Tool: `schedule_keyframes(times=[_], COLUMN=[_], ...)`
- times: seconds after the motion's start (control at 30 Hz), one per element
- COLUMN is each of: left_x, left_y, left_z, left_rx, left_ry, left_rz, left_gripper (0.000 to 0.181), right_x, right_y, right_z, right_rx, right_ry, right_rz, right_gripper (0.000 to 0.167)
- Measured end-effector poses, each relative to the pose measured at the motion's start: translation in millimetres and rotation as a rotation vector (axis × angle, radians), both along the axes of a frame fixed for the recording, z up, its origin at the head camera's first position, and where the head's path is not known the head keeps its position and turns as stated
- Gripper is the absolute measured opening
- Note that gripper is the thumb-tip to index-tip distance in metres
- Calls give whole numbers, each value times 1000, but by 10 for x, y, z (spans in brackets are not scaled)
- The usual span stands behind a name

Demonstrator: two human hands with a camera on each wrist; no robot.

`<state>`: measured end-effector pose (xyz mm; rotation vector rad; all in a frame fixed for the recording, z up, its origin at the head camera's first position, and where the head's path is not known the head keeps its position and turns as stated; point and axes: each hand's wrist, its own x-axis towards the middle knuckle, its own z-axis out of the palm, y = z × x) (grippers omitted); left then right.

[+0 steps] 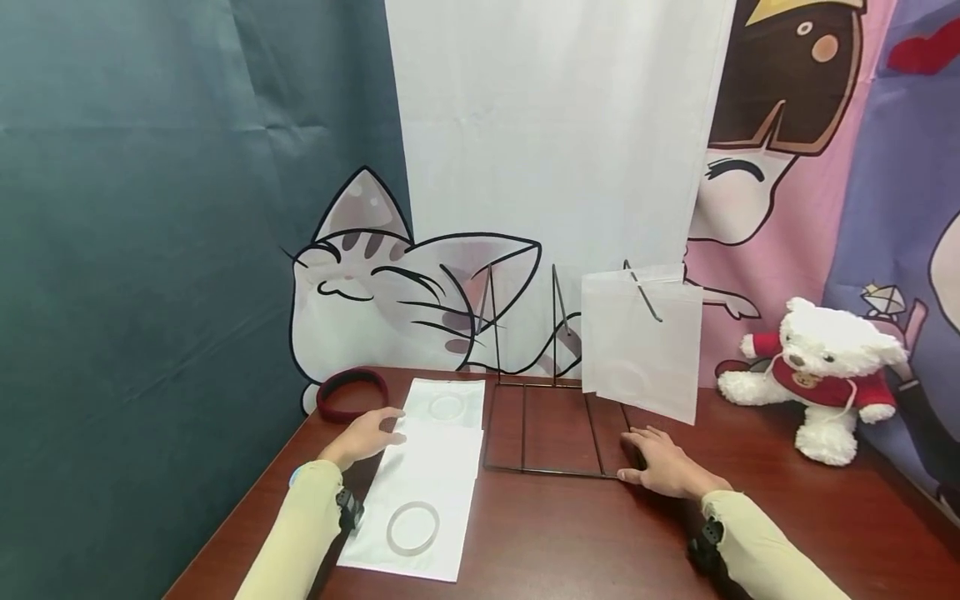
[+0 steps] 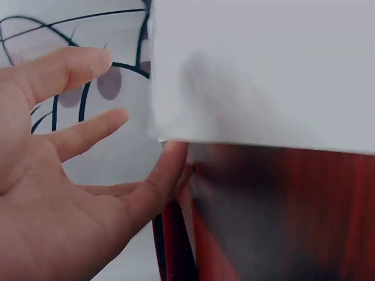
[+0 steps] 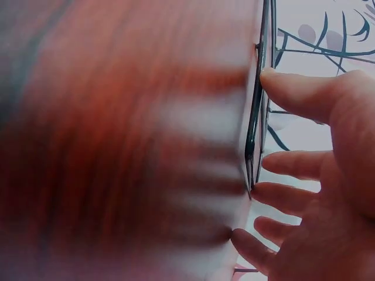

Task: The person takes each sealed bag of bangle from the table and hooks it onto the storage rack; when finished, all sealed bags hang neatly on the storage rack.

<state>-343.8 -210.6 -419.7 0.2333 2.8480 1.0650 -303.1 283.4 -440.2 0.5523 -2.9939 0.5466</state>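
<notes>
My left hand (image 1: 367,435) has its fingers spread at the left edge of a stack of white flat packets. One fingertip meets the packet edge (image 2: 246,117) in the left wrist view. The near packet (image 1: 450,542) and the far packet (image 1: 468,396) each show a pale ring. My right hand (image 1: 663,465) rests at the front right corner of a black wire rack (image 1: 551,472). Its thumb touches the wire in the right wrist view, with the other fingers spread on the table. White packets (image 1: 630,333) hang from the rack's right prong, overlapping.
A dark red band (image 1: 326,408) stands at the table's back left. A white teddy bear (image 1: 832,346) in red sits at the back right. Two bare upright prongs (image 1: 555,333) rise from the rack. Printed curtains (image 1: 555,125) hang behind the brown table (image 1: 555,542).
</notes>
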Motion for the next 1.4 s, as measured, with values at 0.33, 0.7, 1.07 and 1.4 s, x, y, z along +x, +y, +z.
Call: schedule_keyframes(times=[0.33, 0.7, 1.07, 1.4], left_x=[-91, -173, -14, 175], left_y=[63, 280, 125, 87], left_z=[-63, -110, -3, 181], left_rx=[-36, -235, -173, 72], left_ry=[-24, 1, 64, 249], left_rz=[14, 113, 105, -68], left_gripper=[45, 103, 82, 46], right_x=[16, 4, 0, -45], right_y=[-30, -18, -40, 3], right_z=[-25, -28, 8, -24], right_rx=[13, 20, 14, -14], right_ry=[-30, -6, -50, -10], right_rz=[-15, 35, 35, 27], right_gripper=[65, 62, 57, 58])
